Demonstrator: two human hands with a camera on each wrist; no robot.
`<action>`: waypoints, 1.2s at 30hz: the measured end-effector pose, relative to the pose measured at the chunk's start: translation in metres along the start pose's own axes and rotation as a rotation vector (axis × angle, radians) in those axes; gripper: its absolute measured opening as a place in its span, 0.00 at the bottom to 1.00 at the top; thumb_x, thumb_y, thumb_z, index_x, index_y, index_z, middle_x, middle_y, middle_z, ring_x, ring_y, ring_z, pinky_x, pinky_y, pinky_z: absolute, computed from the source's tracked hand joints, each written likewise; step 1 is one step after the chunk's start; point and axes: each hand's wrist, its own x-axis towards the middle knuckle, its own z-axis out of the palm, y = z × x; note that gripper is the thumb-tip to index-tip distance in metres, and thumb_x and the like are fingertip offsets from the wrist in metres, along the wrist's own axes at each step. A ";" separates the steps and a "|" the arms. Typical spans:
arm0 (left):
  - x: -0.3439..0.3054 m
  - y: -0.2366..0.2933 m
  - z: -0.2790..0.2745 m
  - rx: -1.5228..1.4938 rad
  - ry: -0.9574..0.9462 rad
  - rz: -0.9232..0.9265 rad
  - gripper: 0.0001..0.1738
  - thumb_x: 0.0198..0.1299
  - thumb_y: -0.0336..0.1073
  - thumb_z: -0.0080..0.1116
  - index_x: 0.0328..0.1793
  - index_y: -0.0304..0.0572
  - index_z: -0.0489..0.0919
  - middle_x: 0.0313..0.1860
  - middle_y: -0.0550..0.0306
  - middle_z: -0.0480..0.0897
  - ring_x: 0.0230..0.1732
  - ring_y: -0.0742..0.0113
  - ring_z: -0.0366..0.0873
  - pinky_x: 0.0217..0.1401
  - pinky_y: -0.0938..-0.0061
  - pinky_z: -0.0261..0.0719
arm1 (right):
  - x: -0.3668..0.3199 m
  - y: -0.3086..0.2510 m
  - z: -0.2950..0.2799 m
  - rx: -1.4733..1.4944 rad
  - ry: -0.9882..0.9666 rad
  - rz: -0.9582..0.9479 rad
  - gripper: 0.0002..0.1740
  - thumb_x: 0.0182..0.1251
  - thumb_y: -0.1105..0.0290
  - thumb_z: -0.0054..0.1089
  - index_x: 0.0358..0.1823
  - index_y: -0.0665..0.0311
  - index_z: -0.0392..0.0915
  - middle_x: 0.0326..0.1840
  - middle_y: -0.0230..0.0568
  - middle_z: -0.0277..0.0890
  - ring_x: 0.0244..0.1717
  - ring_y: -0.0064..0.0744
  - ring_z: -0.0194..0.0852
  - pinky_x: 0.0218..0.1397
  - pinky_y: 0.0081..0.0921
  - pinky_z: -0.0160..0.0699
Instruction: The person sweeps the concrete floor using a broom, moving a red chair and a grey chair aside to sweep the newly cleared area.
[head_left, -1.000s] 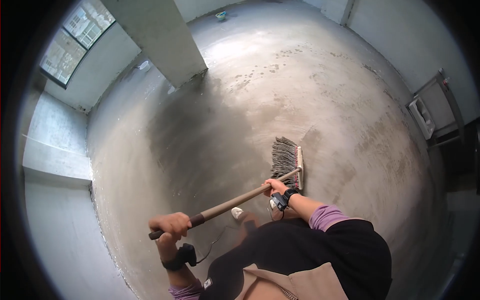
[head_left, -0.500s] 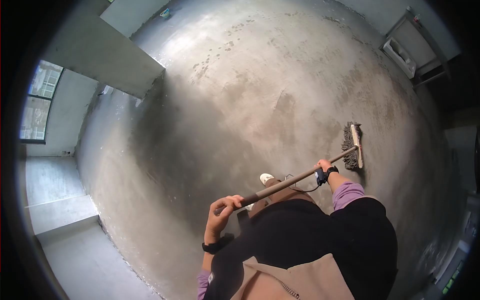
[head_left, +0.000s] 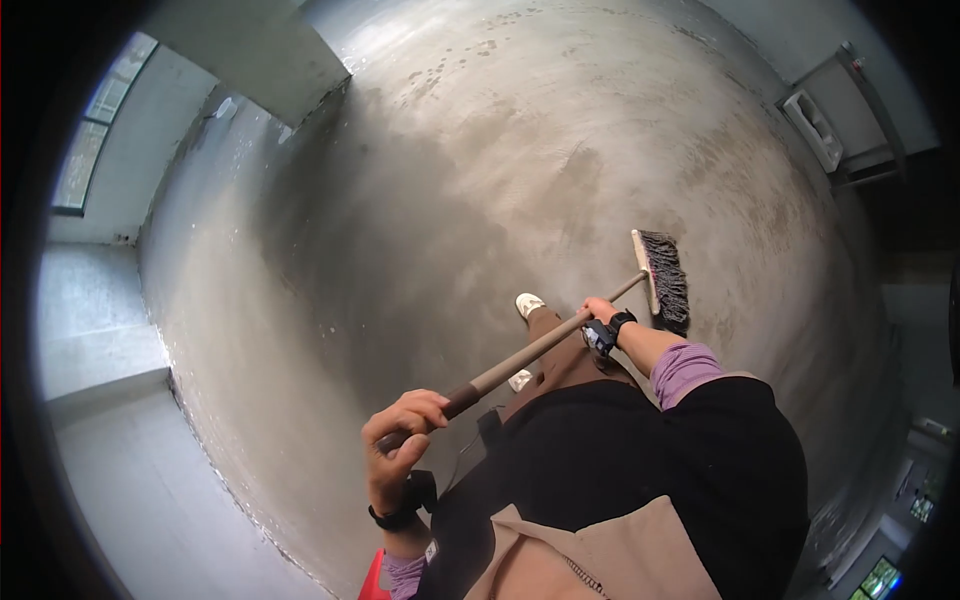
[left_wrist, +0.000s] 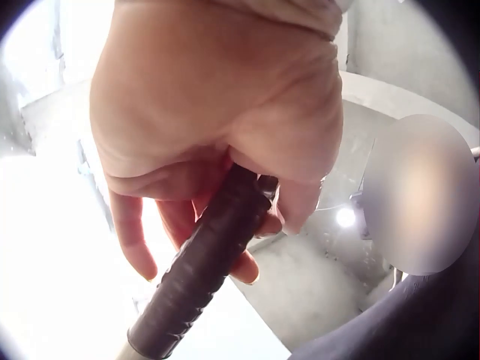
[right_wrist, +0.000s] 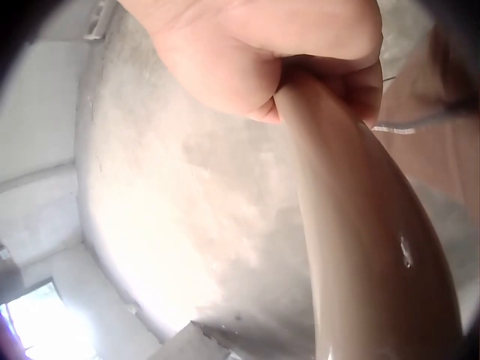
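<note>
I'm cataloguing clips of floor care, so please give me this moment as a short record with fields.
Tool: mop, its strands right of the pale bar in the head view
Left hand: curled round the dark grip at the mop's upper end
Right hand: curled round the pole farther down, nearer the strands
Floor: grey, with a large darker patch; damp or shadow, cannot tell
Surroundings: window and pillar
</note>
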 end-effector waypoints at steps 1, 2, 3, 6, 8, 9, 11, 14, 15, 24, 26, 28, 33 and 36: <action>-0.022 0.005 -0.008 0.031 0.054 0.053 0.02 0.38 0.26 0.49 0.20 0.35 0.70 0.28 0.48 0.79 0.43 0.50 0.75 0.53 0.57 0.69 | -0.001 0.013 0.027 -0.040 -0.017 -0.015 0.05 0.58 0.69 0.42 0.28 0.61 0.64 0.23 0.38 0.67 0.23 0.35 0.68 0.26 0.35 0.71; -0.044 0.006 -0.018 0.056 0.107 0.099 0.05 0.42 0.28 0.50 0.19 0.36 0.68 0.26 0.49 0.78 0.41 0.52 0.75 0.53 0.56 0.68 | -0.007 0.028 0.063 -0.077 -0.033 -0.031 0.04 0.60 0.70 0.41 0.31 0.61 0.64 0.25 0.39 0.67 0.26 0.36 0.69 0.27 0.36 0.72; -0.063 0.011 -0.025 0.059 0.165 0.166 0.07 0.46 0.30 0.50 0.19 0.37 0.67 0.24 0.49 0.78 0.38 0.53 0.75 0.52 0.54 0.68 | 0.005 0.046 0.092 0.033 0.001 -0.029 0.03 0.60 0.71 0.41 0.31 0.61 0.63 0.25 0.38 0.66 0.26 0.36 0.69 0.26 0.36 0.71; -0.123 0.020 -0.052 0.037 0.301 0.329 0.16 0.58 0.37 0.50 0.19 0.41 0.64 0.19 0.50 0.76 0.29 0.56 0.74 0.48 0.53 0.68 | -0.036 0.085 0.172 0.036 0.001 -0.037 0.04 0.58 0.72 0.45 0.25 0.59 0.64 0.20 0.34 0.67 0.21 0.33 0.69 0.22 0.38 0.70; -0.160 0.038 -0.063 0.079 0.277 0.401 0.24 0.65 0.49 0.42 0.18 0.49 0.60 0.16 0.58 0.71 0.27 0.59 0.71 0.43 0.58 0.66 | -0.031 0.117 0.209 -0.058 -0.082 -0.012 0.04 0.58 0.72 0.45 0.26 0.58 0.65 0.20 0.34 0.67 0.23 0.31 0.71 0.24 0.38 0.73; -0.174 0.050 -0.064 0.089 0.275 0.435 0.23 0.66 0.49 0.42 0.18 0.49 0.60 0.15 0.58 0.70 0.25 0.62 0.71 0.41 0.61 0.67 | -0.054 0.125 0.230 -0.100 -0.112 0.015 0.04 0.58 0.72 0.45 0.26 0.58 0.64 0.20 0.34 0.67 0.23 0.31 0.72 0.24 0.37 0.74; -0.198 0.075 -0.060 0.133 0.263 0.493 0.23 0.66 0.49 0.43 0.18 0.50 0.61 0.14 0.61 0.69 0.19 0.67 0.69 0.36 0.67 0.69 | -0.084 0.144 0.266 -0.130 -0.154 0.072 0.04 0.58 0.73 0.45 0.26 0.58 0.64 0.20 0.34 0.67 0.23 0.31 0.72 0.25 0.36 0.75; -0.218 0.108 -0.039 0.235 0.259 0.586 0.24 0.64 0.49 0.48 0.17 0.50 0.61 0.09 0.66 0.65 0.10 0.73 0.65 0.22 0.77 0.69 | -0.107 0.169 0.302 -0.146 -0.233 0.159 0.03 0.57 0.75 0.43 0.26 0.60 0.63 0.20 0.36 0.68 0.21 0.33 0.72 0.21 0.35 0.74; -0.223 0.117 -0.028 0.235 0.250 0.618 0.23 0.62 0.46 0.51 0.16 0.49 0.63 0.09 0.64 0.66 0.10 0.73 0.65 0.20 0.78 0.69 | -0.121 0.176 0.311 -0.155 -0.267 0.190 0.03 0.56 0.76 0.43 0.26 0.61 0.63 0.20 0.37 0.68 0.20 0.34 0.72 0.19 0.35 0.72; -0.182 0.168 0.044 0.234 -0.351 0.586 0.19 0.59 0.40 0.57 0.19 0.37 0.70 0.16 0.52 0.73 0.16 0.61 0.72 0.23 0.67 0.76 | -0.159 0.177 0.299 -0.137 -0.485 0.334 0.09 0.61 0.73 0.48 0.22 0.58 0.65 0.19 0.30 0.67 0.23 0.27 0.71 0.36 0.33 0.77; -0.171 0.160 0.064 0.209 -0.370 0.578 0.19 0.59 0.40 0.57 0.19 0.37 0.70 0.16 0.52 0.73 0.16 0.61 0.72 0.23 0.66 0.76 | -0.165 0.156 0.267 -0.121 -0.486 0.279 0.08 0.62 0.73 0.47 0.24 0.59 0.65 0.20 0.31 0.68 0.26 0.28 0.72 0.38 0.32 0.76; -0.153 0.152 0.084 0.158 -0.331 0.594 0.20 0.59 0.40 0.58 0.17 0.39 0.69 0.13 0.55 0.71 0.14 0.64 0.70 0.19 0.70 0.74 | -0.157 0.135 0.230 0.006 -0.497 0.322 0.04 0.62 0.74 0.47 0.28 0.61 0.66 0.23 0.33 0.68 0.28 0.28 0.72 0.40 0.30 0.76; -0.119 0.113 0.133 -0.035 -0.096 0.615 0.22 0.57 0.40 0.59 0.13 0.41 0.68 0.08 0.58 0.69 0.09 0.67 0.67 0.18 0.72 0.73 | -0.148 0.082 0.129 0.141 -0.542 0.257 0.05 0.61 0.75 0.48 0.26 0.63 0.66 0.23 0.36 0.69 0.28 0.30 0.71 0.42 0.29 0.75; -0.087 0.085 0.154 -0.144 -0.040 0.544 0.23 0.53 0.40 0.60 0.11 0.40 0.68 0.08 0.57 0.69 0.09 0.65 0.66 0.19 0.70 0.73 | -0.128 0.054 0.058 0.283 -0.495 0.210 0.05 0.60 0.76 0.47 0.25 0.63 0.65 0.22 0.36 0.69 0.26 0.31 0.71 0.39 0.29 0.77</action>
